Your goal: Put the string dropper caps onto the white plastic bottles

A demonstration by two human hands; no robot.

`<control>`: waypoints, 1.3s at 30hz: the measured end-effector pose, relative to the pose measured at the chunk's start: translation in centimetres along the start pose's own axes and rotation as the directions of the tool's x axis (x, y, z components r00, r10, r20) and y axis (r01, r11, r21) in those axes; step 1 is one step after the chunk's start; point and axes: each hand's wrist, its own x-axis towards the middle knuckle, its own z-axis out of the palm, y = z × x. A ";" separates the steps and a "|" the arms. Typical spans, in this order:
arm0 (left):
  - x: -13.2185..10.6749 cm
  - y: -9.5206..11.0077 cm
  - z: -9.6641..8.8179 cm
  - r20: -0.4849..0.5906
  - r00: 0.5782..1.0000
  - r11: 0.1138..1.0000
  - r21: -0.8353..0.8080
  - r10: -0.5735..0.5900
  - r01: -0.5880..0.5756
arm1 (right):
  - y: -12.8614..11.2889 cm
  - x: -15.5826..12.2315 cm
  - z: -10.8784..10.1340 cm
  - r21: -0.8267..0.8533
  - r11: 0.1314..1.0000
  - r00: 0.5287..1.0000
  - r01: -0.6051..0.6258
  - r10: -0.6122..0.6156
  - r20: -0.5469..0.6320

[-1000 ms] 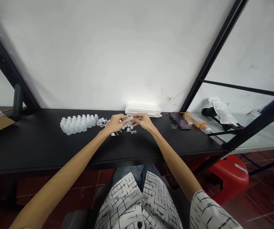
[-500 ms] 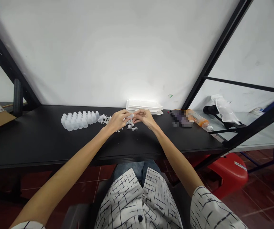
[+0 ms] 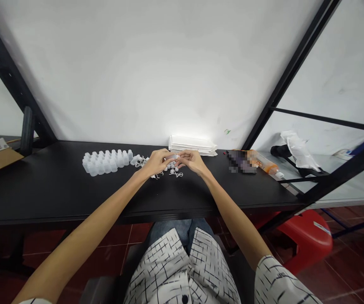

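Fingertips (image 3: 170, 157) pinch small white plastic bottle (image 3: 175, 156) over desk

A checked white shirt (image 3: 182, 270) and jeans (image 3: 169, 230) lie nearest, with a red stool (image 3: 308, 240) on the floor to the right. Both bare arms reach across the desk's (image 3: 58, 207) front edge. The left hand (image 3: 156, 164) and right hand (image 3: 193, 162) meet near the middle of the desk, toward its back edge, fingers curled inward and tips pressed onto the bottle, which they mostly hide. White caps (image 3: 173, 170) with thin looped tethers lie in a loose cluster just below the hands. Further left, translucent bottles (image 3: 106, 162) sit in packed rows. A flat white stack (image 3: 192, 145) lines the back edge, and a blurred packet (image 3: 240, 161) and an orange-marked tube (image 3: 266, 164) lie toward the right end.
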 end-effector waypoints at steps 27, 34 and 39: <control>-0.4 0.7 -0.3 -0.026 0.995 0.968 0.231 -0.099 0.102 | -1.0 0.0 -0.3 -0.041 0.999 0.992 0.021 -0.025 -0.120; -0.2 0.3 -0.8 -0.045 0.989 0.985 0.099 -0.138 0.141 | -0.2 0.4 -1.4 -0.301 0.953 0.973 -0.011 -0.059 -0.223; -0.2 0.3 -0.8 -0.045 0.986 0.981 0.098 -0.161 0.165 | 0.5 0.2 -1.2 -0.707 0.708 0.996 -0.001 -0.061 -0.062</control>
